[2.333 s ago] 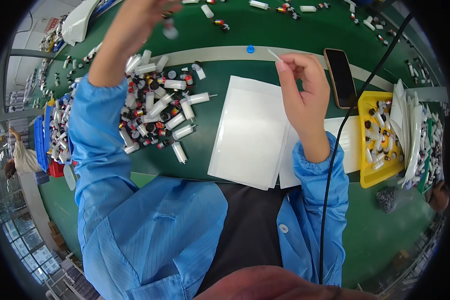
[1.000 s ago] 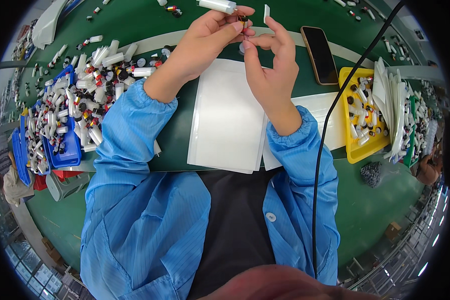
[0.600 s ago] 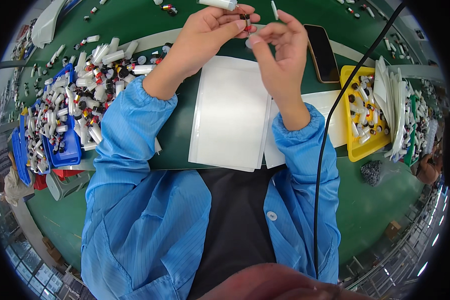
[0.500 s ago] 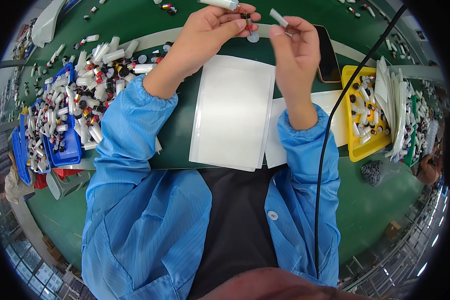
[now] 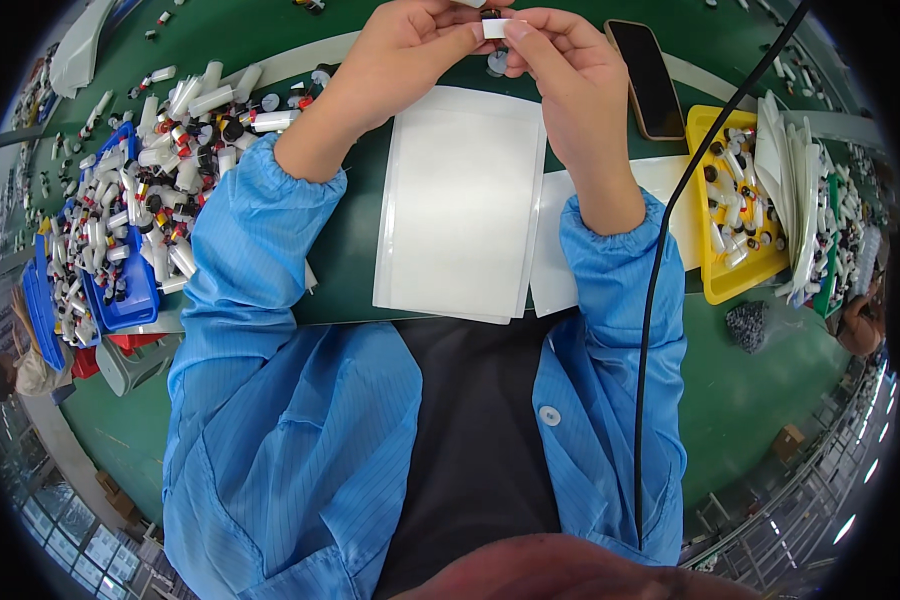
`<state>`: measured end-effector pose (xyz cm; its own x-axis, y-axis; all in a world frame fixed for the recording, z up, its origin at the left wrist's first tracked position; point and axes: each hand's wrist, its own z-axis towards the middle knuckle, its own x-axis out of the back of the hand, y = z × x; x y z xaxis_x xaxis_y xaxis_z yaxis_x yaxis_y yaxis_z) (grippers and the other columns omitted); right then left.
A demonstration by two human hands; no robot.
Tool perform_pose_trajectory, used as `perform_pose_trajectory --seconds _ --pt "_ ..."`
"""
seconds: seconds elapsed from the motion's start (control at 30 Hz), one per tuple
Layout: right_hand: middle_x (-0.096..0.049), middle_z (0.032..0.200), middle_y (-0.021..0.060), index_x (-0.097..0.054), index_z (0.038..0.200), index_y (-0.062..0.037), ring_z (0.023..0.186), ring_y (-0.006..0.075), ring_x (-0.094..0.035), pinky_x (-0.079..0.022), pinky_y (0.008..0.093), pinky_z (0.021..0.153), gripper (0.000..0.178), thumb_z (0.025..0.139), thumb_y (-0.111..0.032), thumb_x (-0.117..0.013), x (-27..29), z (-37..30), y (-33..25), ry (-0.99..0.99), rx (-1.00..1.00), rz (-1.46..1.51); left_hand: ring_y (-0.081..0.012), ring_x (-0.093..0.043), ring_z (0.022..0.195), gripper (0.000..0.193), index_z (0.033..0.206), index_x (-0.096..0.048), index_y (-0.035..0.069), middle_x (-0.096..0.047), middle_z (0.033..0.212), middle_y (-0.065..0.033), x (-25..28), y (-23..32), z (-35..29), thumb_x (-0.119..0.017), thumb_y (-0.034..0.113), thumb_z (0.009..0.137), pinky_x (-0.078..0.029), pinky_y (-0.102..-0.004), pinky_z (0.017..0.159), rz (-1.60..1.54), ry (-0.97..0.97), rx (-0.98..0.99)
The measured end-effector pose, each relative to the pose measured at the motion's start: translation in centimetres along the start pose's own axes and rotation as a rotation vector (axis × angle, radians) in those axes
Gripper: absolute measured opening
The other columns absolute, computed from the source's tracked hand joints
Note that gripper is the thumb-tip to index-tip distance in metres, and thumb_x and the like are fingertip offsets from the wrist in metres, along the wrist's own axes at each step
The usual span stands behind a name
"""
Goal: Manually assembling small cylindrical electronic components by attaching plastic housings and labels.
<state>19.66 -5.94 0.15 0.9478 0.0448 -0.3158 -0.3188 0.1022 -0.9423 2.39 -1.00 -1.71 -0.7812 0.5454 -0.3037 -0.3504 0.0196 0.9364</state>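
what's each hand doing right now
Left hand: closed, holding a small dark-capped part, mostly hidden.
Right hand: closed, pinching a white label strip.

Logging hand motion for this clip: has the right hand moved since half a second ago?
Yes: judged against the smartphone, the right hand has moved left, toward the left hand.

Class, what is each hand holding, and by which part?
The right hand pinches a small white strip by its right end; the left hand holds a dark-topped component, exactly where is hidden.
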Motion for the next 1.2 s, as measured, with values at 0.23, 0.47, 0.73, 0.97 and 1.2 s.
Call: perform_pose_trajectory --seconds 0.23,0.47,0.73,0.97,1.2 --pt "-0.068 0.088 0.0032 -0.066 0.102 0.0017 0.074 0.0072 -0.061 -0.049 0.0194 0.069 0.007 0.099 -0.004 -0.064 0.2 0.0 0.4 0.023 -0.044 0.024 -0.0144 -0.065 0.104 0.033 0.133 -0.056 -0.004 -0.068 0.115 -0.0095 0.0 -0.3 0.0 -0.060 -0.002 0.100 -0.053 -0.0274 0.093 0.027 -0.020 0.005" --pt "-0.072 0.097 0.0087 -0.070 0.111 0.0019 0.082 0.0118 -0.067 -0.054 0.0228 0.076 0.019 0.096 -0.009 -0.070 0.7 0.1 2.0 0.046 0.190 -0.158 -0.0153 -0.067 0.098 0.032 0.129 -0.061 -0.004 -0.069 0.113 -0.0097 -0.5 1.2 -0.6 -0.065 -0.001 0.097 -0.056 -0.0281 0.089 0.161 0.054 0.065" --pt "-0.070 0.095 0.0058 -0.071 0.110 -0.0008 0.078 0.0107 -0.064 -0.053 0.0239 0.072 0.024 0.088 -0.010 -0.076 -0.4 -0.1 2.4 0.219 0.636 -0.513 -0.0180 -0.067 0.102 0.028 0.123 -0.064 -0.004 -0.069 0.115 -0.0120 -1.2 2.8 -0.6 -0.068 0.005 0.097 -0.057 -0.0296 0.091 0.049 0.171 0.062" --pt "-0.068 0.094 0.0029 -0.075 0.098 -0.0040 0.084 0.0126 -0.064 -0.051 0.0261 0.079 0.017 0.085 -0.014 -0.079 1.5 0.5 3.0 0.070 0.341 -0.517 -0.0184 -0.066 0.107 0.029 0.125 -0.062 -0.003 -0.068 0.117 -0.0122 -1.1 2.8 -0.5 -0.067 0.008 0.099 -0.056 -0.0297 0.095 -0.094 0.214 0.147" --pt "-0.067 0.094 0.0036 -0.073 0.094 -0.0033 0.085 0.0139 -0.065 -0.052 0.0268 0.081 0.011 0.087 -0.011 -0.074 1.4 0.6 2.5 0.008 0.368 -0.501 -0.0199 -0.066 0.109 0.028 0.124 -0.062 -0.004 -0.068 0.119 -0.0140 -1.0 2.5 -0.5 -0.066 0.007 0.099 -0.055 -0.0307 0.096 -0.135 0.157 0.130"
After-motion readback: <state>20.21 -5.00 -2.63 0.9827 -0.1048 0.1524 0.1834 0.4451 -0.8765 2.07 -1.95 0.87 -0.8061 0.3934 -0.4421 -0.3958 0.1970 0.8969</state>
